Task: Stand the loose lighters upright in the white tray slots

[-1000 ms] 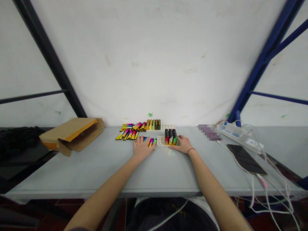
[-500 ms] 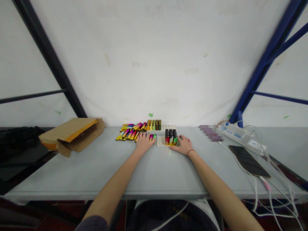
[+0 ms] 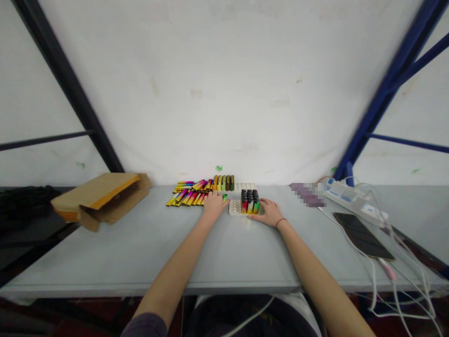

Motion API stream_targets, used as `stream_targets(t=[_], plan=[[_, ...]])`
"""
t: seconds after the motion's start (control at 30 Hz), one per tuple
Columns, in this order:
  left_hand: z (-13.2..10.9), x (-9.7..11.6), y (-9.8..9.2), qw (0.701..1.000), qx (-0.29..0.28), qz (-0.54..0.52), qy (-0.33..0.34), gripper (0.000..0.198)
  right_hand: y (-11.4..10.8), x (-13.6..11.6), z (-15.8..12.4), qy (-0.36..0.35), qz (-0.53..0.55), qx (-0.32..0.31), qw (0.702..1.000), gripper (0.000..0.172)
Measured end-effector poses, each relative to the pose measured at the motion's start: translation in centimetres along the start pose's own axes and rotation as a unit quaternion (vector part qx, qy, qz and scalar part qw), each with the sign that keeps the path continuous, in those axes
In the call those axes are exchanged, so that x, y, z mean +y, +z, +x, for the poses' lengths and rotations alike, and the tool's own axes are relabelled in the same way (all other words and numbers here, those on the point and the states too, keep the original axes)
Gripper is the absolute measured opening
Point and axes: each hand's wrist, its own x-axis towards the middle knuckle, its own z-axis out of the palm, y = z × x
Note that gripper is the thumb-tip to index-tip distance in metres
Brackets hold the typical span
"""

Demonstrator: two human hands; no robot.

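Note:
My left hand (image 3: 213,208) rests at the right end of a row of loose rainbow-and-yellow lighters (image 3: 182,197). Its fingers are drawn together, and a green-ended lighter (image 3: 225,198) shows beside the thumb side; the fingertips' grip is partly hidden. My right hand (image 3: 269,213) curls round the right side of a white plastic tray (image 3: 235,208), thumb in front and fingers behind. Upright coloured lighters with black tops (image 3: 249,201) fill the tray's right part, while bare sockets show at its left.
Behind stand another group of upright lighters (image 3: 223,182) and a pale rack (image 3: 245,186) by the wall. An opened cardboard box (image 3: 101,196) lies at left. At right are a phone (image 3: 364,235), a power strip (image 3: 358,201) and tangled white cables (image 3: 373,281).
The fingers of my left hand, spread over the loose lighters before, have drawn together and shifted slightly right. My right hand keeps its place at the tray.

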Motion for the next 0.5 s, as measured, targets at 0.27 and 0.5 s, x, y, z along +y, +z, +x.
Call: stream_targets(t=[0.27, 0.5], plan=[[-1.0, 0.7, 0.4, 0.999, -0.016, -0.027, 0.037, 0.033, -0.7, 0.7, 0.1, -0.045, 0.015, -0.018, 0.999, 0.082], [-1.1, 0.8, 0.5, 0.995, 0.000, -0.095, 0.031, 0.034, -0.7, 1.0, 0.2, -0.065, 0.029, -0.011, 0.997, 0.079]])
